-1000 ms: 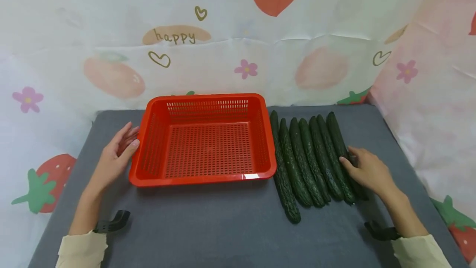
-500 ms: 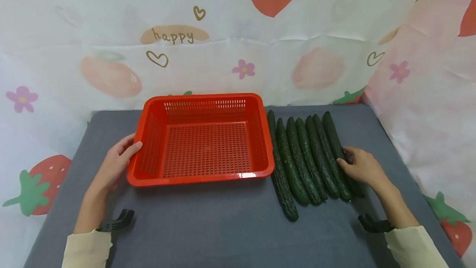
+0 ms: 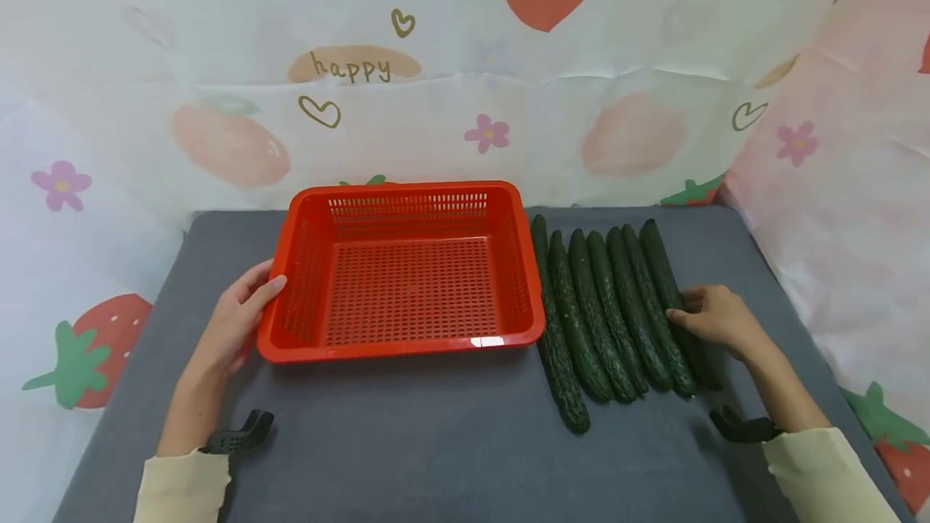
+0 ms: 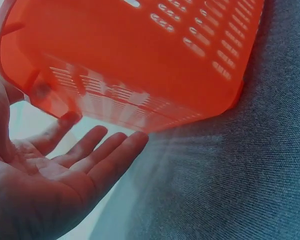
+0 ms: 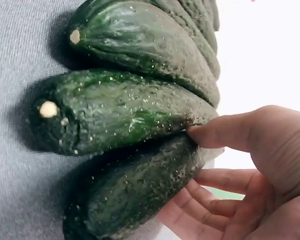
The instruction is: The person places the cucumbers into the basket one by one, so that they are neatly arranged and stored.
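Note:
In the head view, a red plastic basket (image 3: 407, 351) with slotted walls sits left of centre, with nothing in it. My left hand (image 3: 236, 317) grips its left rim, thumb on top. The left wrist view shows the index fingertip against the basket's outer wall (image 4: 130, 55), with the other fingers extended below. Several dark green cucumbers (image 3: 581, 313) lie side by side to the basket's right. My right hand (image 3: 719, 321) holds the rightmost cucumber (image 5: 145, 185) between thumb and fingers. Its thumb lies in the gap beside the neighbouring cucumber (image 5: 120, 110). The cucumber still lies on the cloth.
A grey cloth (image 3: 407, 442) covers the table. Behind and beside it hangs a pale curtain (image 3: 538, 160) printed with strawberries and flowers. The basket's right rim overlaps the leftmost cucumber in the head view. Black wrist mounts (image 3: 240, 433) sit on both forearms.
My left hand has moved in from beside the basket and taken hold of its left rim. My right hand stays at the rightmost cucumber. The head view shifts slightly.

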### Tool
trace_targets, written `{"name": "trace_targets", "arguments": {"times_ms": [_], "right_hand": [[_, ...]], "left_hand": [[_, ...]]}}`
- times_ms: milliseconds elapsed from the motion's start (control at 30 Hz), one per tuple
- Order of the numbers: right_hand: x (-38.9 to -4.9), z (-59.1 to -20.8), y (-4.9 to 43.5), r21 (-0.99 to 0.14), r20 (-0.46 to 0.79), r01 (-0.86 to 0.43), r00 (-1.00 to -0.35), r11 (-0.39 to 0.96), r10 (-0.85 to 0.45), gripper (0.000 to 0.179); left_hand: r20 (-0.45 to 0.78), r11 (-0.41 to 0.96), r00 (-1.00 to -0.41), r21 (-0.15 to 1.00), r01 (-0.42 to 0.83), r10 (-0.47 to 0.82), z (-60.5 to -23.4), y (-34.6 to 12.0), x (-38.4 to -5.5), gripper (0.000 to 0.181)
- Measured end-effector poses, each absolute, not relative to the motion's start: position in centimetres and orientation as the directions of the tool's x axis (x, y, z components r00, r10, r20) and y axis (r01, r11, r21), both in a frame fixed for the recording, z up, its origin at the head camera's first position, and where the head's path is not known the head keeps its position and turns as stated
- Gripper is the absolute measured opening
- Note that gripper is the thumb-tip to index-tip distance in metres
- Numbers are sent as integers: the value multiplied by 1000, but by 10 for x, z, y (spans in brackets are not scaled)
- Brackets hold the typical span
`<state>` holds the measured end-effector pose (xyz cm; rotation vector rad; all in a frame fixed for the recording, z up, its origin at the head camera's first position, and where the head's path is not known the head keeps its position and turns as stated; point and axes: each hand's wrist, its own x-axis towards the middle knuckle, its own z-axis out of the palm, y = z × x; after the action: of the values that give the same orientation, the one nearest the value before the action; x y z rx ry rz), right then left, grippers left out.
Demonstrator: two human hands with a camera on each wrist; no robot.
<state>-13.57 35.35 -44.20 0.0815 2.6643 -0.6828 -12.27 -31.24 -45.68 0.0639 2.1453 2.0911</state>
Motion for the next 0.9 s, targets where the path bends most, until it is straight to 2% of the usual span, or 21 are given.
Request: {"name": "trace_targets", "arguments": {"times_ms": [133, 400, 633, 900], "right_hand": [[-139, -442, 353, -480, -384, 163, -922, 862, -40, 69], [-140, -448, 352, -489, -392, 167, -919, 856, -45, 71], [-137, -451, 347, -549, -457, 176, -882, 817, -117, 72], [-138, -443, 371, -581, -472, 154, -864, 799, -177, 71]], "left_hand": [[-73, 11, -985, 997, -73, 153, -456, -315, -126, 51], [-127, -65, -969, 987, -144, 212, -460, -314, -125, 45], [-122, -84, -966, 986, -144, 230, -457, -319, -119, 42], [-116, -99, -971, 985, -139, 210, -461, -310, -117, 47]]}}
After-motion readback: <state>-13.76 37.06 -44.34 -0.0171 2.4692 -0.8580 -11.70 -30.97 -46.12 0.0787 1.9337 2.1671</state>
